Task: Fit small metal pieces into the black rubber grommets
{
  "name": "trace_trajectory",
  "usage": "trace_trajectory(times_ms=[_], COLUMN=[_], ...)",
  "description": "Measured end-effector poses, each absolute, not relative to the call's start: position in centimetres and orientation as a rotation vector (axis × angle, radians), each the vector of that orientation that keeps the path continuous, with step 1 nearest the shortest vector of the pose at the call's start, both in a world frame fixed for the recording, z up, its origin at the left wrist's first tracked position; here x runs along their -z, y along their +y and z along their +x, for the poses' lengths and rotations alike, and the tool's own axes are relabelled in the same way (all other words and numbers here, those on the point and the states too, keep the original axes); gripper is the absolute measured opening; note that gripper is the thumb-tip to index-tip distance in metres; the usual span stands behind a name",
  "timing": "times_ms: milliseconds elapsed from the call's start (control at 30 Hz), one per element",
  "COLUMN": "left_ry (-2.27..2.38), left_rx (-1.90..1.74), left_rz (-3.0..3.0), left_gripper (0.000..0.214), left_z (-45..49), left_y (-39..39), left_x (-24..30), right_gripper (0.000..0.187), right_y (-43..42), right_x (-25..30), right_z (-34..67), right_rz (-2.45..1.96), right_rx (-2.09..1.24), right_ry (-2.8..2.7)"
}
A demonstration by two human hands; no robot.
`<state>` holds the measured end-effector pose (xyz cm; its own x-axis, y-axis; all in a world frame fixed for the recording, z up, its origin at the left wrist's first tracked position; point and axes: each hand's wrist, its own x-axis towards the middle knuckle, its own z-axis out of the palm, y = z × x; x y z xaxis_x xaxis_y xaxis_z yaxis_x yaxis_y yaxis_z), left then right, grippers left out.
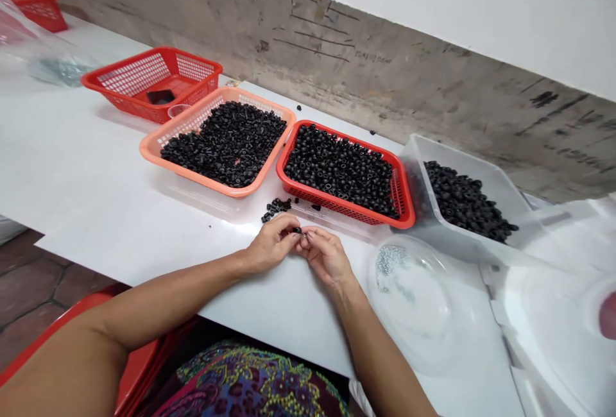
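Observation:
My left hand [272, 245] pinches a small black ring-like part [297, 230] between thumb and fingertips. Close against it, my right hand [328, 255] is closed in a pinch; a tiny shiny piece seems to show at its fingertips, too small to name. Both hands meet just above the white table. Right behind them lies a small pile of black parts [276, 208]. An orange basket [158, 153] full of small black parts stands beyond my left hand. A red basket [344, 204] of round black parts stands beyond my right hand.
At right, a clear plastic bin [428, 212] holds more black parts. A round clear lid [423, 321] carries small shiny pieces [392, 263]. Another red basket [120, 96] with a dark object stands back left. A rough wall [337, 64] borders the table [110, 212].

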<state>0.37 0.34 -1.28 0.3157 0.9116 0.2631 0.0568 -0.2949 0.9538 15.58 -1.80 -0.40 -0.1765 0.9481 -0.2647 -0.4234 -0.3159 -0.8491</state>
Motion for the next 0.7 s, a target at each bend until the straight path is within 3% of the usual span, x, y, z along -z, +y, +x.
trace_trajectory(times_ms=[500,700], left_ry=[0.881,0.864], left_rx=[-0.993,-0.916], left_rz=[1.504,1.440], left_gripper=[0.022,0.014], left_z=[0.5,0.5], left_y=[0.4,0.4], left_x=[1.7,1.7], right_gripper=[0.025,0.013], right_y=[-2.7,-2.9], right_x=[0.7,0.4], right_z=[15.3,15.2], right_rz=[-1.414,-1.372], right_rx=[-0.866,-0.697], right_ry=[-1.315,-1.469])
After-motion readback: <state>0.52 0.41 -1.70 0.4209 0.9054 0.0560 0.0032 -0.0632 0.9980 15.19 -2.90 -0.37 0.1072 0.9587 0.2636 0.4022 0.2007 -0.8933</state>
